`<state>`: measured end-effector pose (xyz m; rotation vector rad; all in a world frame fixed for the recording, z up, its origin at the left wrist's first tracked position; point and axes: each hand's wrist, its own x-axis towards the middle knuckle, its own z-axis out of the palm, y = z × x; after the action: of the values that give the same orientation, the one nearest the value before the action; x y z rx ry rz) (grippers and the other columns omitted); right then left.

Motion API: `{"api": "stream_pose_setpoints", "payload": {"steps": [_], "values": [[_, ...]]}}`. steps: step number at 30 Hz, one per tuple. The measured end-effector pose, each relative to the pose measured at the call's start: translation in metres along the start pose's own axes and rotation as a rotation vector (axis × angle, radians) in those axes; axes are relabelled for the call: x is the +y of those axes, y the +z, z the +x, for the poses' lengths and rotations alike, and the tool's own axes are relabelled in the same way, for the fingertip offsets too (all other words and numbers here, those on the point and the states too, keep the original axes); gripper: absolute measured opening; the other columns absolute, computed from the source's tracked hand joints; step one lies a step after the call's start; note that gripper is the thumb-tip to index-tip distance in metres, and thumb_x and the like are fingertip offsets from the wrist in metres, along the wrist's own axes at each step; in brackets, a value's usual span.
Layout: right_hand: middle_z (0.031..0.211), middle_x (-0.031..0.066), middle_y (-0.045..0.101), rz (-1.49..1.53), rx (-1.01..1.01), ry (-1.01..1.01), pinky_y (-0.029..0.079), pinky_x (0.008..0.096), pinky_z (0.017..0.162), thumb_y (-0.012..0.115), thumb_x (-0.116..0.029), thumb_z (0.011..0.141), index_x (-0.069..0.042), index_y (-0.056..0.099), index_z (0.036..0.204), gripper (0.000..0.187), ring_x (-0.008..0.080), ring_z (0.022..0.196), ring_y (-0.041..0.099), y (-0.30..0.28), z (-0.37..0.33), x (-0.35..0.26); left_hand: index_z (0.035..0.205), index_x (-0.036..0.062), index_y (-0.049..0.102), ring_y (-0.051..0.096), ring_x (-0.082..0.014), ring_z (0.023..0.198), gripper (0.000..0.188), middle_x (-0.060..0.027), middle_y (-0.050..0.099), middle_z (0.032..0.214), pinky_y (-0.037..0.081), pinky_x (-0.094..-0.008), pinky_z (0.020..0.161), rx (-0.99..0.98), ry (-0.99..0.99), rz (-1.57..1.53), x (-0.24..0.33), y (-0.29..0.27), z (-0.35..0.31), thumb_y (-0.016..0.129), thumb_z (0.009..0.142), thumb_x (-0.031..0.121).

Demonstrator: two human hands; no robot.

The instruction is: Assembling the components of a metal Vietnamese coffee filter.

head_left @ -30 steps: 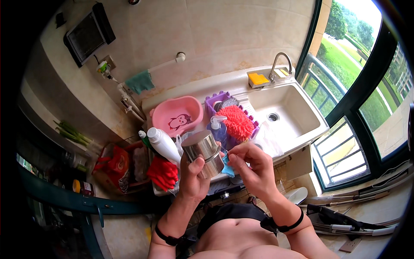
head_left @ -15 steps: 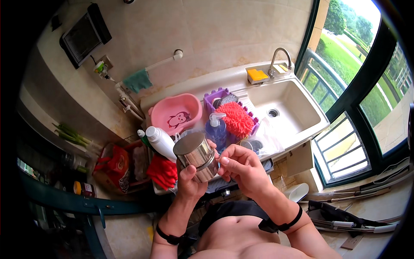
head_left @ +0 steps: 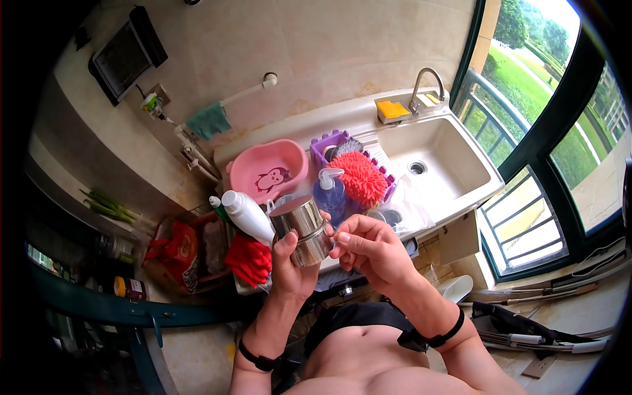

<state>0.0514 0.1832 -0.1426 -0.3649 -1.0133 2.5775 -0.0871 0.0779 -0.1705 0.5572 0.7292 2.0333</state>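
Observation:
My left hand [head_left: 290,271] is wrapped round a metal canister [head_left: 304,232], silvery and cylindrical, with a seam or band around its middle. It is held tilted above the front edge of the counter. At its right side, the thumb and fingers of my right hand [head_left: 372,249] are pinched together. A thin bit shows by those fingertips, too small to name. Just behind the canister stand a blue pump bottle [head_left: 329,197] and a white bottle [head_left: 247,214]. Red gloves or cloth [head_left: 249,261] lie left of my left hand.
A pink basin [head_left: 266,168] and a purple basket [head_left: 326,141] with a red microfibre mitt [head_left: 359,178] stand on the counter. Right of them is a white sink [head_left: 454,151] with a curved faucet [head_left: 421,85]. A red bag [head_left: 176,253] sits at the left.
The canister has tilted so that its top faces me less, and it sits slightly farther right. My right hand stays pinched at its side, having shifted slightly.

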Motion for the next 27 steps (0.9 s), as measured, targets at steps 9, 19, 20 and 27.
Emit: {"api": "stream_pose_setpoints", "payload": {"steps": [9,19,20,27], "values": [[0.087,0.0003,0.07,-0.353,-0.009,-0.174,0.045,0.0228,0.065,0.07,-0.018,0.1,-0.004,0.068,0.1,0.015,0.0063,0.078,0.065,0.001,-0.009,-0.015,0.135,-0.001,0.053,0.067,-0.0235,0.101,0.072,-0.0183,0.065,0.118,0.055,-0.0368,0.091,-0.052,0.021,0.092,0.011,0.003,-0.002,0.075,0.082,0.042],[0.085,-0.0007,0.066,-0.309,-0.071,-0.062,0.052,0.0226,0.065,0.074,-0.017,0.096,-0.002,0.068,0.1,0.016,0.0078,0.072,0.064,0.009,-0.01,-0.016,0.132,-0.0032,0.055,0.067,-0.0218,0.103,0.078,-0.0165,0.065,0.118,0.058,-0.0364,0.086,-0.117,0.104,0.152,0.01,-0.008,-0.01,0.085,0.073,0.038],[0.084,-0.001,0.065,-0.288,-0.083,-0.052,0.051,0.0223,0.064,0.074,-0.016,0.096,-0.002,0.068,0.1,0.016,0.0076,0.07,0.062,0.009,-0.01,-0.015,0.134,-0.0035,0.053,0.067,-0.0219,0.103,0.081,-0.0166,0.065,0.118,0.058,-0.0363,0.085,-0.141,0.103,0.165,0.011,-0.011,-0.01,0.087,0.072,0.037],[0.079,-0.0026,0.063,-0.296,-0.086,0.033,0.046,0.0215,0.062,0.074,-0.016,0.097,-0.003,0.068,0.098,0.015,0.0061,0.067,0.059,0.003,-0.013,-0.016,0.129,0.0,0.048,0.065,-0.0195,0.102,0.087,-0.0114,0.064,0.114,0.053,-0.0344,0.09,-0.212,0.283,0.608,0.018,-0.033,-0.009,0.092,0.063,0.036]]}}
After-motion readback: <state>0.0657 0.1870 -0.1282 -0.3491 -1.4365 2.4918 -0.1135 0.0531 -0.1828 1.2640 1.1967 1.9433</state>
